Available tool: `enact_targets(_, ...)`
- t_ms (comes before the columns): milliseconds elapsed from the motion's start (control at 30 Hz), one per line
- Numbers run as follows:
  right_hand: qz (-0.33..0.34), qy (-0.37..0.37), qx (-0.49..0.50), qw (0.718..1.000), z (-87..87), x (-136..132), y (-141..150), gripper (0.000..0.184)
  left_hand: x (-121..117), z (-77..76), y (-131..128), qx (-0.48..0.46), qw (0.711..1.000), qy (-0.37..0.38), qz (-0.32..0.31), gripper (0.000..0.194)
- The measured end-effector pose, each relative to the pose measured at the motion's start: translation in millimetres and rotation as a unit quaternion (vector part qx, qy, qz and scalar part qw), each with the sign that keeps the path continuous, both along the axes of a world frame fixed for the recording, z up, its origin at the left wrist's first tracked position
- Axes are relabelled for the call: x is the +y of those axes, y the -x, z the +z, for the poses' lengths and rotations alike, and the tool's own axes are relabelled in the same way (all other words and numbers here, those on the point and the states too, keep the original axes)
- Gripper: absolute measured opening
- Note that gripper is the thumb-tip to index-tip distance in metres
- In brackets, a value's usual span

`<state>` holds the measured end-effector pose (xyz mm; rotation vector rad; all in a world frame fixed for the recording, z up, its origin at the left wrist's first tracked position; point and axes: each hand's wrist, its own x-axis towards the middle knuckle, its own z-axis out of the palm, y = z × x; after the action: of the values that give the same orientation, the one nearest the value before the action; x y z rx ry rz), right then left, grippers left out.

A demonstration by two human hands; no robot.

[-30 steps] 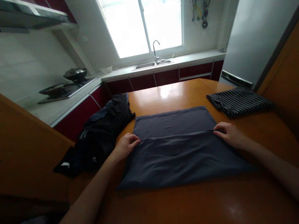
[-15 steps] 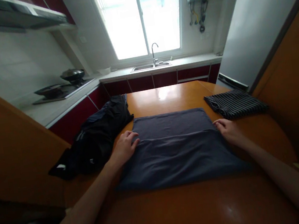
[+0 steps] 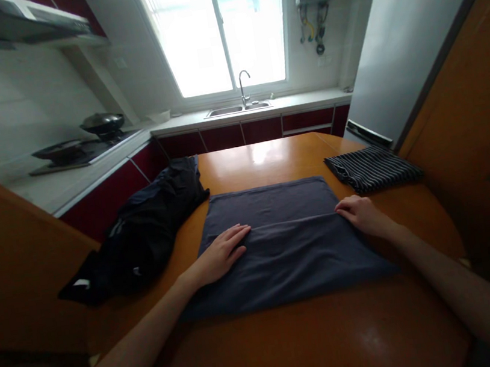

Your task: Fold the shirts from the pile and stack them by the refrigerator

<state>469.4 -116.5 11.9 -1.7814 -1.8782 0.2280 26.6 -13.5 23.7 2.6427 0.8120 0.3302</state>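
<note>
A dark blue-grey folded garment (image 3: 283,257) lies in front of me, with its near part folded over so that an edge runs across its middle. The near layer has soft wrinkles, while the far layer looks flatter. My left hand (image 3: 222,253) rests flat on the left part of that folded edge, fingers stretched out. At the right end of the same edge, my right hand (image 3: 361,214) has its thumb and fingers pinched together on the cloth. What kind of garment it is, I cannot tell.
The wooden table (image 3: 290,341) has rounded ends. Black clothing (image 3: 143,234) lies heaped at its left, and a folded black-and-white striped cloth (image 3: 373,168) sits at the right. Beyond are a counter with a sink (image 3: 235,110), a stove with pans (image 3: 102,123) and a fridge (image 3: 383,48).
My left hand has moved right from the garment's left edge onto the cloth, and its fingers have straightened. My right hand stays at the right end of the fold. The view has shifted slightly.
</note>
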Motion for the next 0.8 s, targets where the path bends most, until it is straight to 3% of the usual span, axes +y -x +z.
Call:
enact_targets(133, -0.046, -0.018, 0.058, 0.997, -2.2, 0, -13, 0.027, 1, -0.9, -1, 0.001, 1.0, -0.002, 0.006, 0.053)
enact_targets(233, -0.003, -0.024, 0.109, 0.994, 1.7, -2, -8, 0.029, 2, -2.2, -1, 0.0, 1.0, -0.006, 0.005, 0.053)
enact_targets(367, 0.046, 0.026, 0.095, 0.994, 4.4, -2, 1, 0.025, 3, -3.4, -1, 0.004, 1.0, -0.017, 0.005, 0.053)
enact_targets(633, 0.013, -0.007, 0.175, 0.985, 7.1, -1, 6, 0.026, 3, -4.6, 0, 0.011, 1.0, -0.027, 0.002, 0.053)
enact_targets(800, -0.015, 0.009, 0.189, 0.982, -5.7, 5, 5, 0.021, 2, -3.4, -2, 0.008, 0.999, -0.04, 0.003, 0.052)
